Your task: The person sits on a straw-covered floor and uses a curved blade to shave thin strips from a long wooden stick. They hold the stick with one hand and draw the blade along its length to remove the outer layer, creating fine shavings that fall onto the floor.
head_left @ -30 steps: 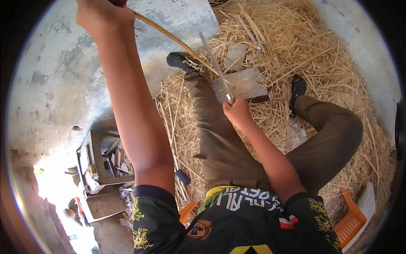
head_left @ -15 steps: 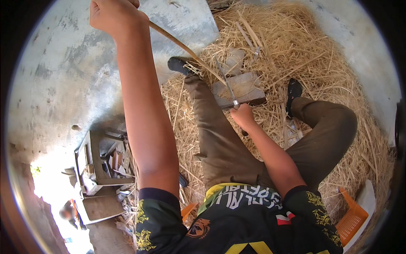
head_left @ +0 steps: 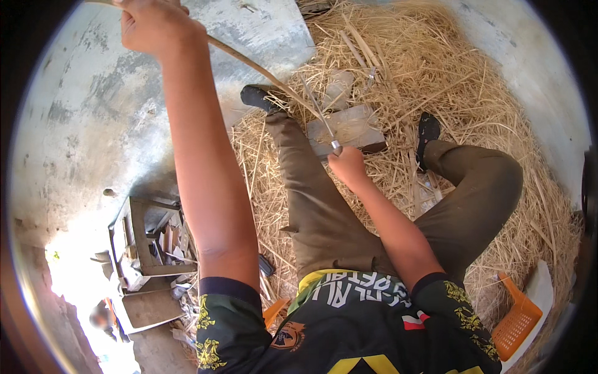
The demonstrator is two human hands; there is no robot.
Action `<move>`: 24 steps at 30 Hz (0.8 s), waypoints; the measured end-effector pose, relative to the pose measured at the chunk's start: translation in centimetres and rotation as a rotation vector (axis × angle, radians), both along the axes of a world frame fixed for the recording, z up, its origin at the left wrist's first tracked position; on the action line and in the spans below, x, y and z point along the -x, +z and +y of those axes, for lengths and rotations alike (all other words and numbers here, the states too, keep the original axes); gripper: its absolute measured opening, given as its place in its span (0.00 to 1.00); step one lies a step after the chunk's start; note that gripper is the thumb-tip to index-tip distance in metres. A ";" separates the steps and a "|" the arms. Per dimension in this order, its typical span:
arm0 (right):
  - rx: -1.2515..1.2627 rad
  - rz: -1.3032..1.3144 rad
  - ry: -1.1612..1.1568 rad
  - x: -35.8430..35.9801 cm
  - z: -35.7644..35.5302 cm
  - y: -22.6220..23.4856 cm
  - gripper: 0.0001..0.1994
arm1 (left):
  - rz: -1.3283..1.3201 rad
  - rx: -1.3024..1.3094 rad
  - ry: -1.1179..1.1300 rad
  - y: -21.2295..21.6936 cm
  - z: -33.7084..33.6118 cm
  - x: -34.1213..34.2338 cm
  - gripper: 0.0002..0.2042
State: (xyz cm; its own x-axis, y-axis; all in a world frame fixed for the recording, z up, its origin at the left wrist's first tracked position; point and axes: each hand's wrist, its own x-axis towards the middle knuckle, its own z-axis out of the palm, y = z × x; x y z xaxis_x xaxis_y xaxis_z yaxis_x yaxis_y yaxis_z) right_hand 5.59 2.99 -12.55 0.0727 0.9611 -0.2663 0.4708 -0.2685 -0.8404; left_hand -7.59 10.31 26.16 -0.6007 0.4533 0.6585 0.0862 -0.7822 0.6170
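Note:
High at the upper left, my left hand (head_left: 159, 28) is closed around a long, thin bamboo-like strip (head_left: 255, 67). The strip slants down to the right, its lower end meeting a knife (head_left: 325, 123) above a wooden block (head_left: 364, 119). My right hand (head_left: 349, 167) grips the knife's handle between my legs, its narrow blade pointing up and slightly left. Most of the handle is hidden by my fingers. The block lies on the shavings between my feet.
Pale shavings (head_left: 430, 68) cover the floor around my legs. A concrete wall (head_left: 81, 124) rises at left. An overturned wooden frame (head_left: 140, 237) with scraps stands lower left, near a bright opening with a person (head_left: 103, 318). An orange plastic chair part (head_left: 517, 324) lies lower right.
My left hand has moved a little left, drawing the strip with it. My right hand and the knife have shifted slightly left and up in the view.

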 end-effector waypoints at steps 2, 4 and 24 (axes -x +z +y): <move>-0.194 0.055 -0.050 0.7 -0.1 1.0 0.15 | -0.003 0.022 0.002 0.2 -0.5 -0.5 0.17; -0.361 0.097 -0.074 0.7 -0.7 0.1 0.15 | 0.000 0.036 0.003 -0.3 -0.8 -0.3 0.17; 0.228 -0.088 -0.099 -4.6 -2.4 -13.2 0.17 | -0.038 0.008 -0.070 -0.2 0.3 1.8 0.19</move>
State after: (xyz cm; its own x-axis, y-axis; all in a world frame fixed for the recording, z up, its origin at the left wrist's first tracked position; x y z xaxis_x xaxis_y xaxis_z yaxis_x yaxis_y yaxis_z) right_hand 10.22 0.57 -25.74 0.1961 0.8642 -0.4633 0.5017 -0.4944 -0.7099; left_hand -9.43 10.57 25.97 -0.5921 0.5000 0.6319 0.0078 -0.7806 0.6249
